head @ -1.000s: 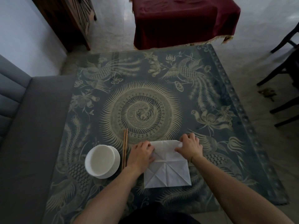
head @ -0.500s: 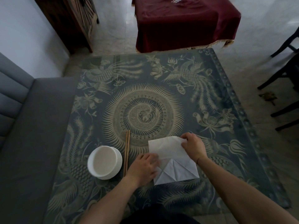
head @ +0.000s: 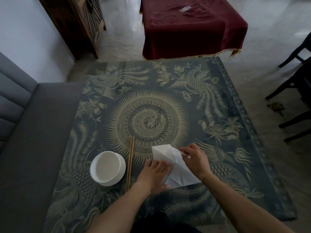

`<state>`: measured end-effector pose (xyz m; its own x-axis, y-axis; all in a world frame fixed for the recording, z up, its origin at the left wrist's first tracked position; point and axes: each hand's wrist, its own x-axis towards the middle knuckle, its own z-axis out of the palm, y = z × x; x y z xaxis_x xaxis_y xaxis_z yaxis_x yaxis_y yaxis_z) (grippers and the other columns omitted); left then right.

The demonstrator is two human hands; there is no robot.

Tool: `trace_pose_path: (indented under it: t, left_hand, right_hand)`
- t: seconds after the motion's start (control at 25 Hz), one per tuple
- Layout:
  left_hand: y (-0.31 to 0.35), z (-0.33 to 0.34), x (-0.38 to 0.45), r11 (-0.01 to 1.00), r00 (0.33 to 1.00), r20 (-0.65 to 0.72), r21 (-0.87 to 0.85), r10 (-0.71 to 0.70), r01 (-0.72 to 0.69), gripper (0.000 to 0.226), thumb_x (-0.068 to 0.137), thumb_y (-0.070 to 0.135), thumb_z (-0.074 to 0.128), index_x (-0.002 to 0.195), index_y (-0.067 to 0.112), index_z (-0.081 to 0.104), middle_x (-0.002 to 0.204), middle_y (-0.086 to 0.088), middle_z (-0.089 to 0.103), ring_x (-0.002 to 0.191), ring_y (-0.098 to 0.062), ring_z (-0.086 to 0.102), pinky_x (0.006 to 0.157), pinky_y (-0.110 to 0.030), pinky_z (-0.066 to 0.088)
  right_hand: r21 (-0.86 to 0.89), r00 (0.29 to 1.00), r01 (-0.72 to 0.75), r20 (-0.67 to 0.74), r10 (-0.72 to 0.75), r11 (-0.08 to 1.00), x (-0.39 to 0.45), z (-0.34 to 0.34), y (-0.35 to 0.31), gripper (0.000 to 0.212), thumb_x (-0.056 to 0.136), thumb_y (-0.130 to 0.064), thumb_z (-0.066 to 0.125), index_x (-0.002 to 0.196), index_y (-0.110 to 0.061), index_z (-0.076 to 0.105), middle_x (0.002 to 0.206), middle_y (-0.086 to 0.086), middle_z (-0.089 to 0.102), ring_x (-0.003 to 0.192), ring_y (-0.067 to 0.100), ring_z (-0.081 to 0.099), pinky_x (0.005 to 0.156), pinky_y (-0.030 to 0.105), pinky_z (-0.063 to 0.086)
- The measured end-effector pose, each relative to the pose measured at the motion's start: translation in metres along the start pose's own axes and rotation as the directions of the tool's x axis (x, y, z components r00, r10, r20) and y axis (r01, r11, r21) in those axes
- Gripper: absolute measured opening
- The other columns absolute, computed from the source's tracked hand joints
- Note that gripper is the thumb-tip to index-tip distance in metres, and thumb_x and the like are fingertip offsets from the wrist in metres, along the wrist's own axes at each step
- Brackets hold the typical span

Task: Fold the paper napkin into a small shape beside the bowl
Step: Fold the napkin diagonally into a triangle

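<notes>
A white paper napkin, creased and partly folded, lies on the patterned tablecloth near the front edge. My left hand presses flat on its left lower part. My right hand pinches the napkin's right upper edge and holds a flap lifted over the sheet. A white bowl stands to the left, apart from the napkin. A pair of wooden chopsticks lies between the bowl and my left hand.
The table carries a blue-grey cloth with pale bird and flower patterns. A grey sofa runs along the left. A table with a dark red cloth stands beyond. Dark chair legs are at the right.
The napkin's far edge has been lifted and turned diagonally by my right hand. My left hand slid down onto the lower left part. The view has tilted up slightly.
</notes>
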<state>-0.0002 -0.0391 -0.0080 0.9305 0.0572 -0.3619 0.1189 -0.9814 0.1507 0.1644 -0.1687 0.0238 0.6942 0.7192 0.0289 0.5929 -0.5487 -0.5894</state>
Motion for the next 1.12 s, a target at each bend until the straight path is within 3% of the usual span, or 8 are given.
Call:
trace_pose_path:
  t: [0.28, 0.44, 0.52, 0.68, 0.8, 0.96, 1.12]
  left_hand:
    - [0.005, -0.005, 0.004, 1.0, 1.0, -0.028, -0.018, -0.006, 0.006, 0.077, 0.079, 0.06, 0.056, 0.139, 0.023, 0.023, 0.132, -0.01, 0.036, 0.114, -0.036, 0.04, 0.103, -0.057, 0.026]
    - [-0.004, -0.002, -0.007, 0.999, 0.995, -0.102, -0.053, -0.009, 0.004, 0.063, 0.085, 0.049, 0.049, 0.14, 0.02, 0.036, 0.141, -0.006, 0.04, 0.126, -0.028, 0.038, 0.107, -0.045, 0.028]
    - [-0.011, 0.003, -0.018, 0.991, 0.985, -0.145, -0.11, -0.092, 0.076, 0.053, 0.088, 0.042, 0.047, 0.137, 0.02, 0.045, 0.141, -0.003, 0.044, 0.127, -0.025, 0.041, 0.103, -0.041, 0.033]
    - [-0.023, 0.004, -0.028, 0.867, 0.907, -0.183, -0.413, -0.38, 0.28, 0.029, 0.092, 0.025, 0.049, 0.116, 0.021, 0.066, 0.114, 0.0, 0.063, 0.104, -0.022, 0.058, 0.083, -0.033, 0.045]
    - [-0.023, 0.001, -0.027, 0.756, 0.864, -0.146, -0.569, -0.481, 0.325, 0.027, 0.094, 0.026, 0.051, 0.117, 0.025, 0.066, 0.115, 0.005, 0.066, 0.1, -0.017, 0.061, 0.079, -0.029, 0.046]
    - [-0.017, 0.003, -0.027, 0.751, 0.86, -0.147, -0.572, -0.489, 0.33, 0.028, 0.094, 0.029, 0.051, 0.119, 0.028, 0.062, 0.109, 0.006, 0.065, 0.091, -0.012, 0.06, 0.074, -0.028, 0.047]
    - [-0.019, 0.005, -0.034, 0.77, 0.876, -0.119, -0.542, -0.467, 0.336, 0.028, 0.092, 0.03, 0.053, 0.119, 0.028, 0.062, 0.107, 0.006, 0.063, 0.095, -0.015, 0.06, 0.075, -0.03, 0.048]
  right_hand:
    - [-0.021, 0.987, 0.156, 0.04, -0.155, 0.988, -0.024, 0.009, -0.013, 0.028, 0.075, -0.009, 0.078, 0.099, -0.023, 0.076, 0.085, -0.003, 0.062, 0.074, 0.018, 0.061, 0.051, 0.036, 0.052]
    - [-0.038, 0.971, 0.231, 0.078, -0.228, 0.972, -0.035, 0.017, -0.02, 0.034, 0.067, -0.004, 0.08, 0.098, -0.02, 0.076, 0.084, 0.0, 0.063, 0.07, 0.022, 0.062, 0.048, 0.03, 0.046]
    - [-0.044, 0.964, 0.258, 0.083, -0.254, 0.965, -0.04, 0.02, -0.025, 0.036, 0.064, -0.003, 0.082, 0.096, -0.018, 0.076, 0.082, 0.0, 0.063, 0.068, 0.022, 0.061, 0.048, 0.028, 0.043]
    - [-0.021, 0.951, 0.293, 0.109, -0.289, 0.956, -0.053, 0.032, -0.029, 0.038, 0.064, 0.0, 0.08, 0.098, -0.015, 0.076, 0.082, 0.003, 0.063, 0.068, 0.025, 0.061, 0.05, 0.032, 0.048]
    - [-0.04, 0.945, 0.289, 0.175, -0.278, 0.957, -0.06, 0.038, -0.029, 0.034, 0.07, -0.004, 0.077, 0.102, -0.014, 0.075, 0.086, 0.006, 0.065, 0.073, 0.028, 0.062, 0.055, 0.04, 0.053]
    - [-0.113, 0.935, 0.311, 0.216, -0.282, 0.944, -0.066, 0.043, -0.027, 0.033, 0.069, -0.011, 0.081, 0.101, -0.015, 0.074, 0.086, 0.006, 0.064, 0.072, 0.027, 0.062, 0.057, 0.038, 0.053]
    - [-0.165, 0.922, 0.338, 0.257, -0.29, 0.927, -0.068, 0.049, -0.025, 0.033, 0.074, -0.02, 0.077, 0.107, -0.019, 0.072, 0.091, 0.003, 0.064, 0.076, 0.024, 0.062, 0.063, 0.039, 0.052]
